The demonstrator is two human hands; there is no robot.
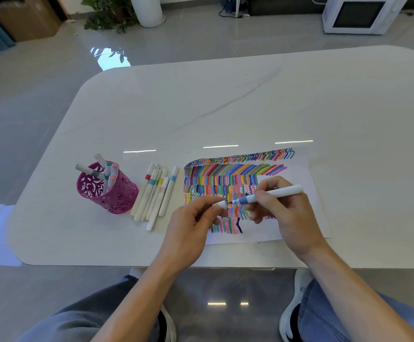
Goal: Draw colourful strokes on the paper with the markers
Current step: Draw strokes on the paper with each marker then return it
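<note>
A white sheet of paper (302,218) lies on the table, covered in rows of colourful strokes. My right hand (282,208) grips a white marker (277,192) with a blue-grey band, its dark tip pointing left just above the strokes. My left hand (193,225) pinches the marker's white cap (220,204), whose open end is right at the tip. Several capped markers (155,193) lie side by side left of the paper. A pink cut-out pen cup (112,193) further left holds several more markers.
The white marble table (225,107) has rounded corners, and its front edge runs just below my hands. My knees and shoes show under it. On the floor beyond stand a potted plant (109,16) and a white microwave (358,14).
</note>
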